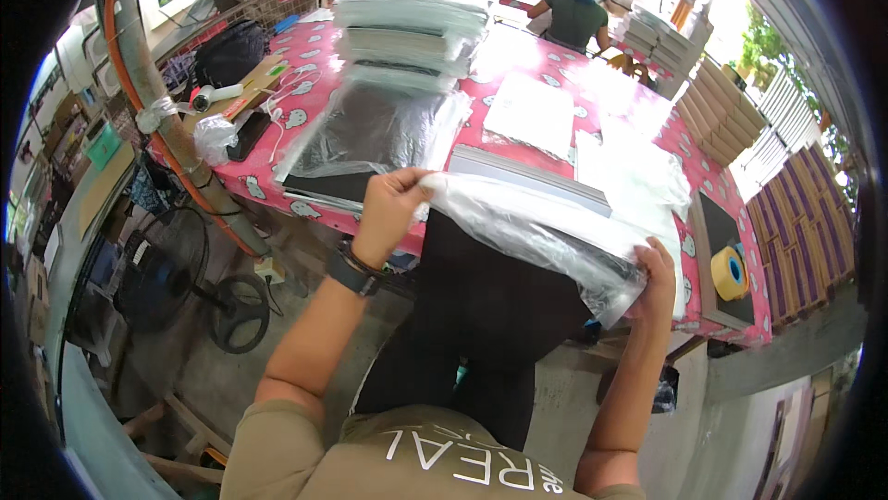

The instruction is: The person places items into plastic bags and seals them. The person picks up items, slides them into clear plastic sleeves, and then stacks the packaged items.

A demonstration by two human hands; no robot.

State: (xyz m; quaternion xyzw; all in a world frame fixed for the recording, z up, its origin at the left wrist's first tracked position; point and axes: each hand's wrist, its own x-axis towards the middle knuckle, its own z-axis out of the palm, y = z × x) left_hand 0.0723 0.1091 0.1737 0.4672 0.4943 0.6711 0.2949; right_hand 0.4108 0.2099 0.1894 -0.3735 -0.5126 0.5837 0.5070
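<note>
A clear plastic bag (518, 218) is stretched between my hands at the table's near edge, in front of my body. My left hand (396, 199) pinches its upper left corner between thumb and fingers. At the other end, my right hand (657, 271) is closed on the right edge, where the film bunches up. Something white shows along the top of the bag and something dark through its lower side; I cannot tell which lies inside. Just beyond it is a stack of grey boards (532, 176). Left of that, plastic-wrapped black sheets (370, 125) lie in a pile.
Tall stacks of wrapped sheets (412, 19) stand at the back of the pink patterned table (305, 47). A yellow tape roll (729, 273) is at the right, a phone (248, 136) at the left. A black fan (166, 269) stands below left. Another person (575, 19) sits beyond the table.
</note>
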